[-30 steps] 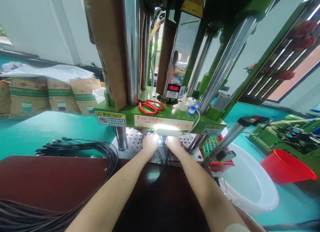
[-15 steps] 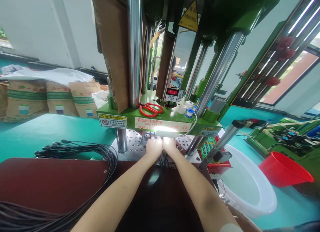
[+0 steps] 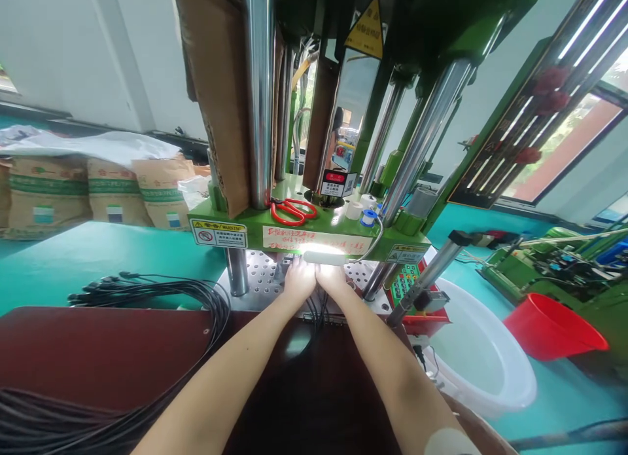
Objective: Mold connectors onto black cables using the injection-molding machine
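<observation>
Side by side, my left hand [image 3: 300, 279] and my right hand [image 3: 331, 279] reach under the green press, over its perforated metal plate [image 3: 259, 272]. A bright lamp bar [image 3: 324, 257] partly covers them. The left fingers are bent forward and look closed; what they hold is hidden. Glare and the lamp hide the right fingers. Black cables [image 3: 318, 311] come out beneath both hands and hang over the front of the dark red-brown table [image 3: 122, 350].
Red-handled scissors [image 3: 293, 211] and white tape rolls [image 3: 354, 210] lie on the press ledge. Bundled black cables [image 3: 196, 294] lie on the left. A green-button control panel [image 3: 405, 281], a white tub [image 3: 510, 376] and a red bucket [image 3: 552, 327] are on the right.
Both hands have moved slightly forward under the lamp, and the left fingers reach further in than before. The whole view has shifted a little.
</observation>
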### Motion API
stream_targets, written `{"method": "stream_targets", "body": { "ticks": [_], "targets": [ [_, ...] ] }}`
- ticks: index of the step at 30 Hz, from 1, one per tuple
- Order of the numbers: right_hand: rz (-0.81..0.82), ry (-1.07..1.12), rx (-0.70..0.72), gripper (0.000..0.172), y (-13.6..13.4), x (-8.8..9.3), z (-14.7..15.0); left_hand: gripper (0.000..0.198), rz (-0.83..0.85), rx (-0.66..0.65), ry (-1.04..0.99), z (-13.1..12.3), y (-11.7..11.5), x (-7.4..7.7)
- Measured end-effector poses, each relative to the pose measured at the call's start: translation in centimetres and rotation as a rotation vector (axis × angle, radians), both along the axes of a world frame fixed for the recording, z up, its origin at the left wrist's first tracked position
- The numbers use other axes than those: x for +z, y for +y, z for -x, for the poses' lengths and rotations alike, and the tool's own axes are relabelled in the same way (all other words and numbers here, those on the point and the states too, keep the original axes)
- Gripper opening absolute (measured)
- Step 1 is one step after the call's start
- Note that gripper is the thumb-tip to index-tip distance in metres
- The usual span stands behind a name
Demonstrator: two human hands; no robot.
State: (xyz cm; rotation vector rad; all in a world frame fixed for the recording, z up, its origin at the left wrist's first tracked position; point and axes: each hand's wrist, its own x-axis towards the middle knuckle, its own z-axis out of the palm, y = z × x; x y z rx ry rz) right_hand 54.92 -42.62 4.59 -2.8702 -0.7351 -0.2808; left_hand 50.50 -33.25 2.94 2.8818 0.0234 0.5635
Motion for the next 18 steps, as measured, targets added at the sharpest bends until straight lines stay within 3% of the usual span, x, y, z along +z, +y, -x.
{"method": "stream_targets", "body": {
  "ticks": [5, 9, 13, 18],
  "targets": [
    [0.039, -0.061, 0.254, 0.031, -3.4, 0.1, 1.0, 0.037, -0.060, -0.209, -0.065, 0.8, 2.7, -0.1],
    [0.072, -0.092, 0.399, 0.038, -4.5, -0.6, 0.7, 0.043, -0.103, -0.372, -0.066, 0.8, 4.4, -0.8],
    [0.088, -0.040, 0.370, 0.042, -4.1, -0.6, 0.3, 0.048, -0.103, -0.360, -0.031, 0.3, 4.7, -0.8],
    [0.085, 0.022, 0.289, 0.038, -3.2, -0.5, -0.3, 0.045, -0.046, -0.298, 0.071, -0.1, 4.2, 0.2]
  ]
}}
